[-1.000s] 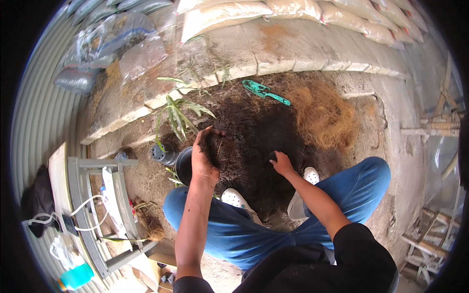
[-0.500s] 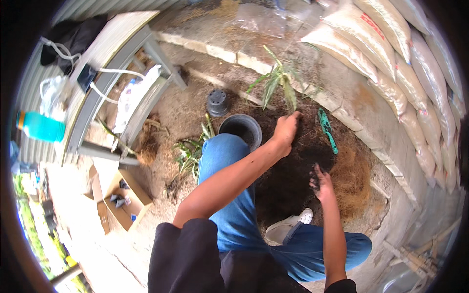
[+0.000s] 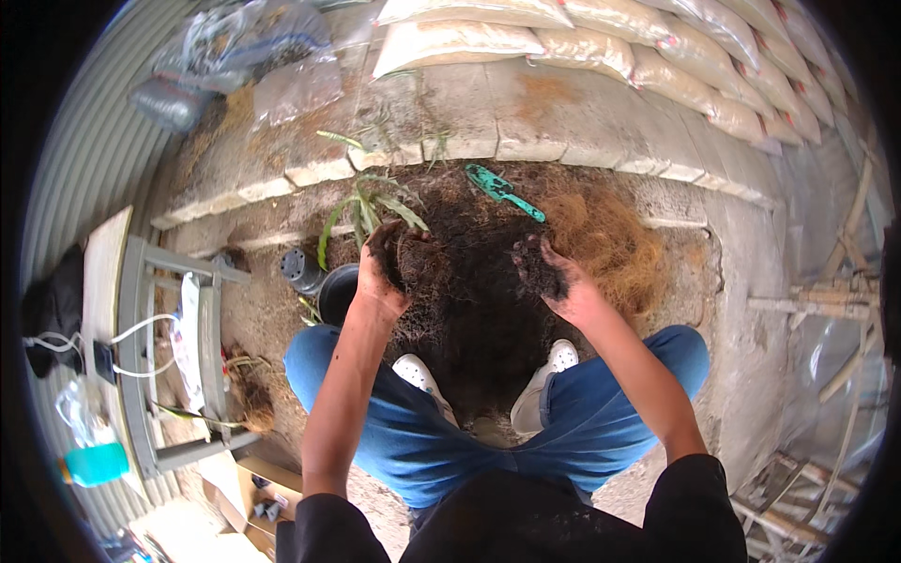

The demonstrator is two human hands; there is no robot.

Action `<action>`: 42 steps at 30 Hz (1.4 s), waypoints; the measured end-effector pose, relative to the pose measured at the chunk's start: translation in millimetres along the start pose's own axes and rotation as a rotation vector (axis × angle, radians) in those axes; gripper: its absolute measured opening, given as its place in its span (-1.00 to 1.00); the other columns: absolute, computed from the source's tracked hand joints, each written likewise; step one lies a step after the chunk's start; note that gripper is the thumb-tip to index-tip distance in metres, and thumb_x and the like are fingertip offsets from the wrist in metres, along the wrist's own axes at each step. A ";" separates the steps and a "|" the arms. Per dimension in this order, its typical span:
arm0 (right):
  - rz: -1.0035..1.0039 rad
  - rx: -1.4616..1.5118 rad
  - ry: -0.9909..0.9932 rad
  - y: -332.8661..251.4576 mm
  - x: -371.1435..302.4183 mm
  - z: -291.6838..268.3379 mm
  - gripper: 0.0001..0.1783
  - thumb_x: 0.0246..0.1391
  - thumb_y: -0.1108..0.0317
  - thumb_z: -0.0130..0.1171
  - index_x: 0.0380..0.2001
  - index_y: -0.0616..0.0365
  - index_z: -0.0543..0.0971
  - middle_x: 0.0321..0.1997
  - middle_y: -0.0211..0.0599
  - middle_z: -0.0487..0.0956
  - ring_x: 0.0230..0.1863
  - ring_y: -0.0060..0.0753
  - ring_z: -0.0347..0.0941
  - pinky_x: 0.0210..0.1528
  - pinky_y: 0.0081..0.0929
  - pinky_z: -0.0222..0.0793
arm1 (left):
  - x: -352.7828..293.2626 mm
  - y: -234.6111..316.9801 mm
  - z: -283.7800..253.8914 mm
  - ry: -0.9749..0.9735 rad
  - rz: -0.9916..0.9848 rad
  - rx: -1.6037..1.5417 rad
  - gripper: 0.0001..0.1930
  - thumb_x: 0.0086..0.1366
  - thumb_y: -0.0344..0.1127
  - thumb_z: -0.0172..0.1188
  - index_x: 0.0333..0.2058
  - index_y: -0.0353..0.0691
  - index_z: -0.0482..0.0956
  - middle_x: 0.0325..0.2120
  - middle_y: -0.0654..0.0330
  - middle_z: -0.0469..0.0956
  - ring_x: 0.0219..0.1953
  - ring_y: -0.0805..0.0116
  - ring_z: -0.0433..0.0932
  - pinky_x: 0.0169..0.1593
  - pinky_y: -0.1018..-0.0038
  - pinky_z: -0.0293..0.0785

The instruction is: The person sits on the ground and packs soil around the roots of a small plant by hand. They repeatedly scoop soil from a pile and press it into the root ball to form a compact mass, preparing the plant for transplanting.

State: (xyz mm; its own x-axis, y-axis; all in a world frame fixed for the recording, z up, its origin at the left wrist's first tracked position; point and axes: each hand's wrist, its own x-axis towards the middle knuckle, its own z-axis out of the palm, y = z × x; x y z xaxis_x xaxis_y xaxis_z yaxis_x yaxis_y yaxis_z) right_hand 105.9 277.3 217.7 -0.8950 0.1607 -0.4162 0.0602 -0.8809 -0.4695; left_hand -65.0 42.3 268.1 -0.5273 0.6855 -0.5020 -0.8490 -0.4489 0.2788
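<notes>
My left hand (image 3: 378, 280) is wrapped round the base of a potted-type plant (image 3: 368, 208) with long narrow green leaves. Its brown root ball (image 3: 424, 266) is bare and shows beside my fingers. Cupped around a clump of dark soil (image 3: 537, 270), my right hand (image 3: 571, 293) is turned partly palm up, its fingers blackened. Between both hands lies a mound of dark soil (image 3: 483, 319) on the ground. Just beyond it is a green trowel (image 3: 505, 192), smeared with soil.
Brown coir fibre (image 3: 615, 246) is heaped to the right. A black pot (image 3: 340, 293) and an upturned smaller pot (image 3: 300, 270) stand at the left. Behind runs a concrete ledge (image 3: 469, 143) with stacked sacks (image 3: 460, 42). A grey bench (image 3: 141, 347) and a cardboard box (image 3: 267, 493) are further left.
My view has swung round to face the ledge. The plant has come nearer with my left hand, its root ball now showing. My right hand has risen with soil in it.
</notes>
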 end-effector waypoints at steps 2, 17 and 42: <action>-0.040 -0.074 0.050 2.3 -4.1 -4.4 -0.64 0.22 0.46 0.02 0.09 0.26 0.41 0.09 -0.05 0.50 0.13 -0.06 0.45 0.18 -0.23 0.43 | 4.6 -6.9 6.3 -0.026 -0.025 -0.041 -0.72 0.28 -0.11 -0.06 -0.41 -0.19 0.50 -0.44 0.08 0.55 -0.32 0.04 0.53 -0.18 0.13 0.52; -0.166 0.080 -0.043 -6.1 -22.0 11.8 -0.60 0.14 0.54 0.11 0.07 0.29 0.41 0.06 -0.09 0.51 0.09 -0.11 0.48 0.21 -0.24 0.43 | 28.1 -73.7 -13.6 0.121 0.006 -0.067 -0.71 0.23 -0.08 0.04 -0.37 -0.21 0.50 -0.41 0.09 0.55 -0.23 -0.02 0.54 -0.06 0.09 0.50; -0.139 0.439 0.132 -10.1 -21.3 6.1 -0.58 0.33 0.24 -0.24 0.02 0.33 0.43 0.05 0.07 0.49 0.08 0.07 0.43 0.20 -0.04 0.36 | 11.2 -88.2 8.8 -0.056 -0.073 -0.039 -0.72 0.27 -0.10 0.02 -0.29 -0.18 0.56 -0.20 -0.01 0.58 -0.11 -0.02 0.54 0.03 0.06 0.43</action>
State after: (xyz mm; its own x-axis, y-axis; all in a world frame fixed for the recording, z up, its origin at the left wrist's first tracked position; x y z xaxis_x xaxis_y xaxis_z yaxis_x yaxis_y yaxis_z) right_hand 121.6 280.0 236.1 -0.8161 0.3200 -0.4812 -0.2738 -0.9474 -0.1658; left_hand 3.6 94.6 245.1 -0.4662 0.7478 -0.4727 -0.8838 -0.4181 0.2102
